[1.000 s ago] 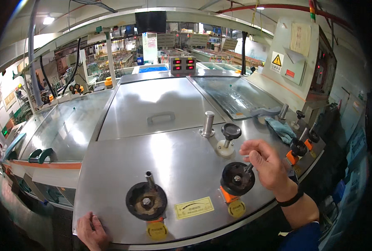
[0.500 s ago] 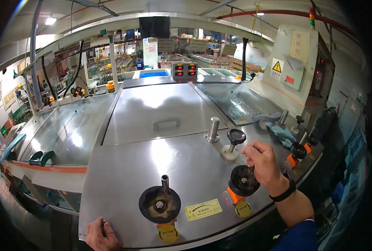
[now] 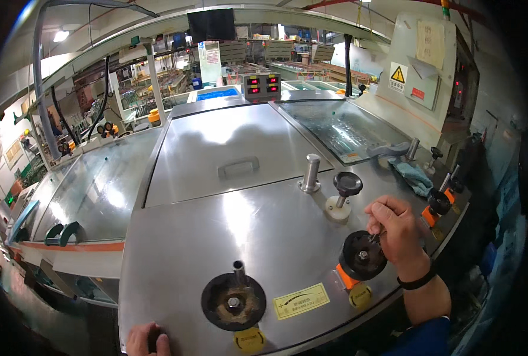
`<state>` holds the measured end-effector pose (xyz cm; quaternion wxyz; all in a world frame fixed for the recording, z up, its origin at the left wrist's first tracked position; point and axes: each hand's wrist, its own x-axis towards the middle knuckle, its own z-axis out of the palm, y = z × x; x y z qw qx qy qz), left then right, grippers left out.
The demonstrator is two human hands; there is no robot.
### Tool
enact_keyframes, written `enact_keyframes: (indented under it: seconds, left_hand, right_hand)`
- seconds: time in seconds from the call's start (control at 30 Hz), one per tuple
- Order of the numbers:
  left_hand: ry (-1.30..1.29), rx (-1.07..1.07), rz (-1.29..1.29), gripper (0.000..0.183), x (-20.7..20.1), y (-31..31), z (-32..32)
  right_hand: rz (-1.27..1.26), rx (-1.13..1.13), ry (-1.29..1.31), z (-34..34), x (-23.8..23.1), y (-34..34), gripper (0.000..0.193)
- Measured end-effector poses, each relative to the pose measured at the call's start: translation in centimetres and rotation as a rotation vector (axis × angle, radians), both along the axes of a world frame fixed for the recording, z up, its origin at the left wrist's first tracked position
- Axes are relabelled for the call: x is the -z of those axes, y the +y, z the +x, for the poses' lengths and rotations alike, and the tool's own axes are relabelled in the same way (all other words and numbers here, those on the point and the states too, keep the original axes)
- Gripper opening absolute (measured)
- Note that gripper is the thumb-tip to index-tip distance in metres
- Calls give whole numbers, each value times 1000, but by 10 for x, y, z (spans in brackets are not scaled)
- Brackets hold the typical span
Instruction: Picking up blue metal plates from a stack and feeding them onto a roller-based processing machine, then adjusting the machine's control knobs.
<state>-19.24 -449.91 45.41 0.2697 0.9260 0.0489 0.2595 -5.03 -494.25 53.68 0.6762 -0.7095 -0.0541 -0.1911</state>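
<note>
My right hand (image 3: 397, 231) is closed round the small crank handle of a black handwheel (image 3: 359, 267) on an orange base. The fingers hide most of that handle. At the lower left, my left hand (image 3: 148, 341) rests on the front part of the steel top, partly cut off by the picture's edge; its thumb and fingers look apart and nothing shows in them. Between the hands sits a second black handwheel (image 3: 219, 302), its upright metal handle (image 3: 238, 272) untouched. A yellow label (image 3: 301, 301) lies beside it. Beyond my right hand stands a black knob (image 3: 347, 184) on a white base.
A metal post (image 3: 311, 173) rises from the steel top. A lid with a grey handle (image 3: 238, 168) lies behind, flanked by glass covers (image 3: 101, 184). To the right are a blue cloth (image 3: 412, 176) and more black knobs (image 3: 438, 202). A red-digit display (image 3: 263, 86) stands at the back.
The view has shifted, so the machine's near parts appear farther right. My right hand stays on the handwheel's handle, with little visible turning. My left hand shows less at the lower edge.
</note>
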Motion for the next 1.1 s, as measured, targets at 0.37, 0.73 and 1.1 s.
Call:
enact_keyframes:
  seconds: [0.37, 0.73, 1.1]
  left_hand:
    - [212, 697, -119, 45, -21, 123, 22]
    - [-5, 918, -7, 38, -6, 126, 48]
    - [10, 877, -76, 34, -4, 122, 45]
  right_hand:
    - [-11, 344, 29, 24, -1, 28, 26]
    - [35, 327, 27, 22, -1, 35, 26]
    - [12, 395, 67, 27, 5, 28, 26]
